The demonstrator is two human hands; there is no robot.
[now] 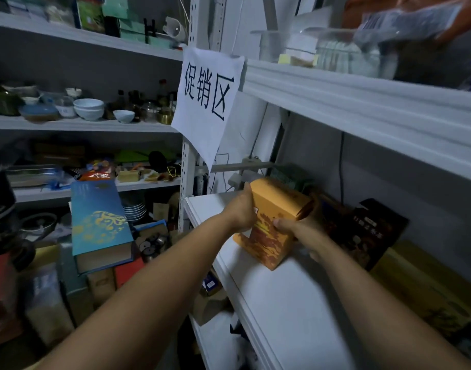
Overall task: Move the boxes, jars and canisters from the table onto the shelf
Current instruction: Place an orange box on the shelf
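Two bare forearms reach up from the bottom of the frame to the centre. The left hand grips the left edge of an orange box, while the right hand holds the box's right side with the thumb curled over its printed face. The box is tilted, and its lower corner touches the white shelf at centre right. Just behind it, a dark box leans on the same shelf, with a yellow box at lower right. A blue box stands at left. Farther up, a paper sign hangs at the centre, and bowls sit at upper left.
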